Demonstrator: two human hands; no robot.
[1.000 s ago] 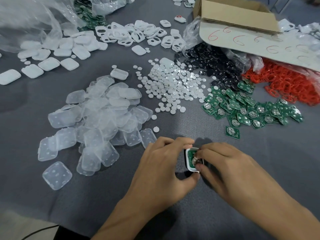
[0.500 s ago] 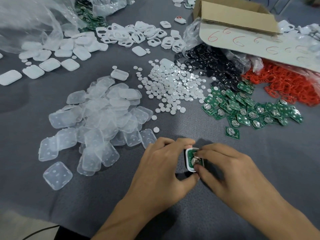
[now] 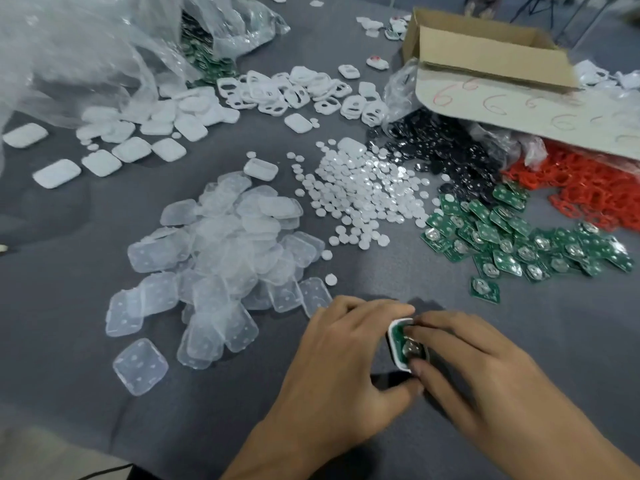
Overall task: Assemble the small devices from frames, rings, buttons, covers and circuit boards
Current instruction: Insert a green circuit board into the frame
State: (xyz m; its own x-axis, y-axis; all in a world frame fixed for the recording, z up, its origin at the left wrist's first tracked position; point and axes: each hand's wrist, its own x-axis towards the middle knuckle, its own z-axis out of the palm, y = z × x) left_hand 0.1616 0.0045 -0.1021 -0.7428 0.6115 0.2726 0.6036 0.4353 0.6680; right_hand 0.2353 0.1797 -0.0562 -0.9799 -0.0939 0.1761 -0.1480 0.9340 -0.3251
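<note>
Both hands are working low at the near edge of the grey table [image 3: 69,393]. The left hand [image 3: 346,351] is pinching the small white frame [image 3: 392,336] between curled fingers on its far end and the thumb under its near end. The right hand [image 3: 485,375] is closing forefinger and thumb on the green circuit board [image 3: 399,336] lying in that frame, with its round metal cell [image 3: 412,349] showing between the fingertips.

This looks like the seating step, and the danger is a crooked fit. If the right hand is pressing harder at one end than the other, the board is likely going in tilted and jamming against the rim. Whether a ring or a button is sitting underneath I cannot tell, as the hands are covering it. If one is, a skewed push could be nudging it out of place unseen.

The grip is a worry too. The frame is tiny and smooth-looking, so a hard squeeze may be flicking it out of the left pinch towards the heap of clear covers [image 3: 214,258] just beside that hand. There it would be awkward to spot. A stray white button [image 3: 330,279] and a lone spare board [image 3: 485,289] are lying near, and a sweeping wrist could be dragging them into the work.
</note>
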